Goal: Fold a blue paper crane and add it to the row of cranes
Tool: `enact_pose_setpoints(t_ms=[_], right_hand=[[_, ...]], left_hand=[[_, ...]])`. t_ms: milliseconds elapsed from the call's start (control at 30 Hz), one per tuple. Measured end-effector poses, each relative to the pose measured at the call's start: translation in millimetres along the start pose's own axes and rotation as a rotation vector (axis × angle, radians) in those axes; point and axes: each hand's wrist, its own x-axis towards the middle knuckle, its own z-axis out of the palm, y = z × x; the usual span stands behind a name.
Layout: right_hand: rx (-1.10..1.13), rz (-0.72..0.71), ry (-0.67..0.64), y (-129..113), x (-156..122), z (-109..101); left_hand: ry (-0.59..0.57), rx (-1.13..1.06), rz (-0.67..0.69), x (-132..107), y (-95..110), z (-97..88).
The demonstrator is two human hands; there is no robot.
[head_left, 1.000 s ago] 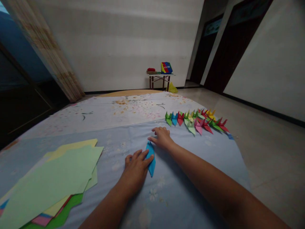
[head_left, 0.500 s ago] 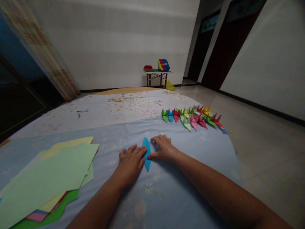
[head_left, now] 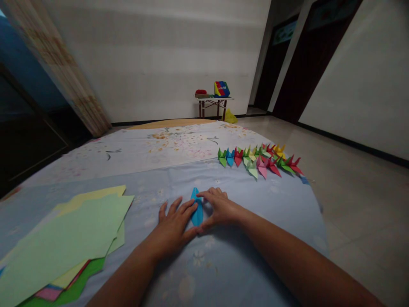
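Note:
A narrow, diamond-shaped piece of folded blue paper lies on the light blue cloth with its points toward and away from me. My left hand rests at its left with fingers spread, the index fingertip pressing on the paper and the thumb by its near point. From the right, my right hand reaches round the paper, index fingertip on its upper part and thumb at the near point, touching or almost touching my left thumb. The other right fingers are curled and partly hidden.
A stack of coloured paper sheets lies on the left, pale green on top. Several folded paper cranes stand in rows at the right edge of the round table. Beyond, a small table holds a colourful box.
My right index finger has come onto the upper part of the blue paper, and both thumbs have moved down to its near point. The view has shifted slightly.

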Motion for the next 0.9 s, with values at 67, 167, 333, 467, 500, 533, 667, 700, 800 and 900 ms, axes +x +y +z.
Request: enact_pose_setpoints(t_ms=[67, 167, 333, 467, 500, 533, 667, 700, 800, 900], right_hand=[[0.009, 0.011, 0.033, 1.8, 1.4, 0.3], [0.005, -0.013, 0.029, 4.2, 2.6, -0.5], [0.08, -0.186, -0.046, 8.2, 1.9, -6.3], [0.09, -0.228, -0.027, 11.0, 0.8, -9.0], [0.08, -0.236, -0.009, 11.2, 0.5, -8.9], [0.065, -0.246, 0.011, 11.2, 0.4, -8.7], [-0.008, -0.293, 0.053, 9.2, -0.4, -7.9], [-0.017, -0.306, 0.054, 8.6, -0.9, -8.2], [-0.011, -0.337, 0.061, 7.3, -2.7, -9.7], [0.005, -0.357, 0.076, 7.7, -3.9, -10.3]], left_hand=[[-0.028, -0.012, 0.002, -1.2, 0.8, -3.0], [-0.032, -0.03, 0.01, -1.5, -0.2, -4.3], [0.057, -0.095, 0.06, 1.7, -7.4, -1.1], [0.135, -0.148, 0.062, 5.0, -9.6, 0.7], [0.153, -0.16, 0.061, 5.7, -9.7, 1.3], [0.172, -0.171, 0.061, 6.3, -10.0, 2.1], [0.224, -0.188, 0.072, 7.3, -12.1, 5.2], [0.227, -0.186, 0.076, 7.3, -12.5, 5.5], [0.217, -0.169, 0.078, 7.3, -12.0, 4.5], [0.202, -0.147, 0.072, 7.4, -10.1, 3.4]])
